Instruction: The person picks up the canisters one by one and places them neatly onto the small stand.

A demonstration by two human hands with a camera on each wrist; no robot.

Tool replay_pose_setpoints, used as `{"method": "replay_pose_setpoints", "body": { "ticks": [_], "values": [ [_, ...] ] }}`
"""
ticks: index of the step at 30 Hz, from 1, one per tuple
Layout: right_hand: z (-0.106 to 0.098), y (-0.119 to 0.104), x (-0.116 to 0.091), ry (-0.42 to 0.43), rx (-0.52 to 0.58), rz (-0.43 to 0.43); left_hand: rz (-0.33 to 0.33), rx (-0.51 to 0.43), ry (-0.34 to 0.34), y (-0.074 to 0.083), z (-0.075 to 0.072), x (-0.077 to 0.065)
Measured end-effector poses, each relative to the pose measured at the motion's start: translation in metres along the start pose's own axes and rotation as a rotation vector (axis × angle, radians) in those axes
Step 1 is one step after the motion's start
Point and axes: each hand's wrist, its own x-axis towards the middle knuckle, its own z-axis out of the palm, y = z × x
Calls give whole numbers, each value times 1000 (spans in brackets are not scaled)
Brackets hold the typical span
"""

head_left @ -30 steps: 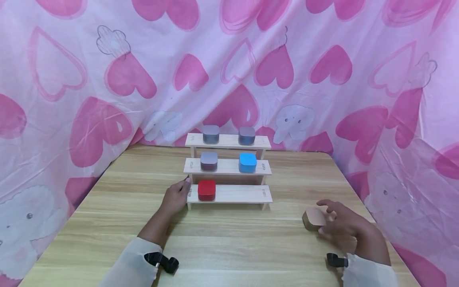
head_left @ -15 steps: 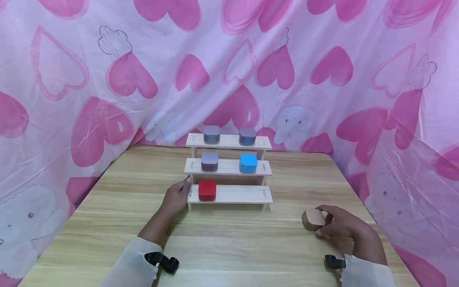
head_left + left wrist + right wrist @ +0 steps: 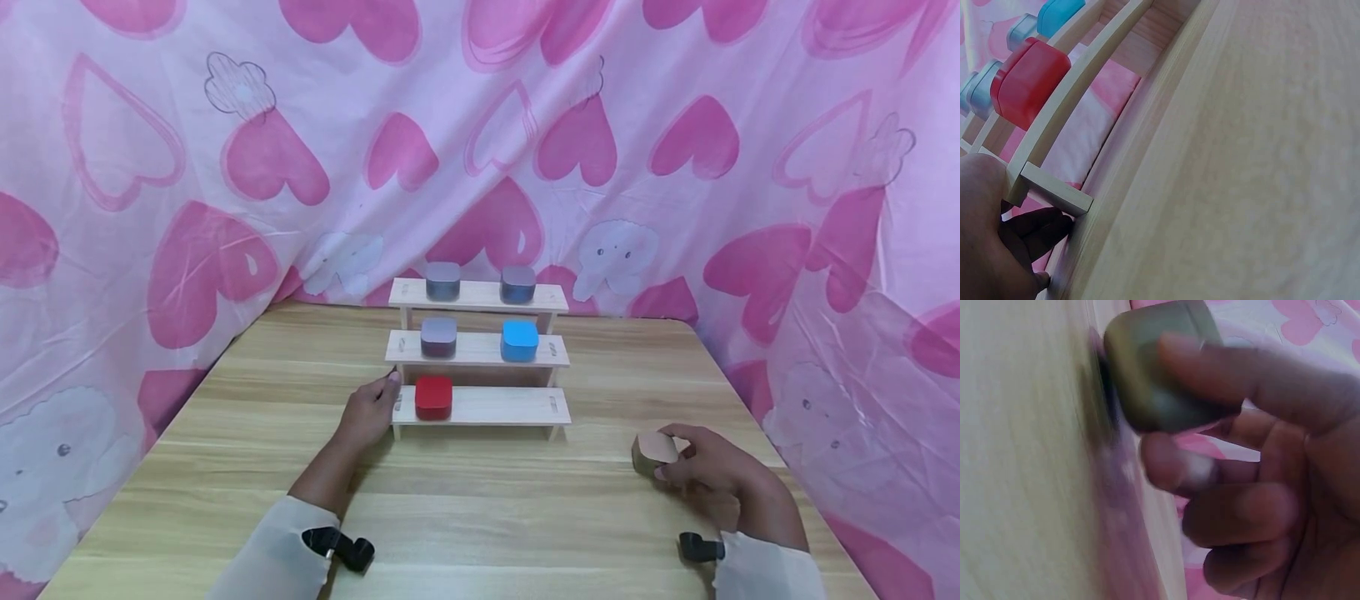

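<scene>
My right hand [image 3: 712, 458] pinches a small rounded-square gold tin [image 3: 651, 454] with a pale lid, at the right of the table. In the right wrist view the thumb lies along the side of the tin [image 3: 1160, 369], while the lower fingers curl. My left hand [image 3: 367, 412] grips the left end of a three-tier wooden display stand [image 3: 502, 406]. In the left wrist view its fingers [image 3: 1044, 234] are bent beside the end leg. A red tin [image 3: 433, 398] sits on the lowest tier, near that hand.
On the middle tier stand a greyish-purple tin [image 3: 438, 337] and a bright blue tin [image 3: 519, 341]. Two blue-grey tins, one left [image 3: 442, 282] and one right [image 3: 517, 284], occupy the top tier. A pink heart-patterned cloth [image 3: 480, 150] hangs behind and beside the wooden table [image 3: 510, 517].
My right hand has closed in on the gold tin from the right, and its fingers and thumb now pinch it. The left hand stays at the stand's end.
</scene>
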Motion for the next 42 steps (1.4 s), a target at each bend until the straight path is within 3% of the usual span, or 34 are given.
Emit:
{"method": "replay_pose_setpoints", "body": {
  "ticks": [4,14,19,26,35,42],
  "values": [
    [1,1,2,20,75,9,6,-3,5,0,-1,0],
    [5,-6,2,128,83,-82,2,21,-3,-1,-2,0],
    [8,-12,3,188,49,-106,-10,6,-8,1,-4,0],
    [15,-21,8,255,-5,-216,10,8,10,-1,-4,2],
    [21,-45,21,244,11,-261,18,18,14,0,-5,4],
    [29,-59,29,180,68,-299,-11,-23,7,-2,-1,1]
  ]
}}
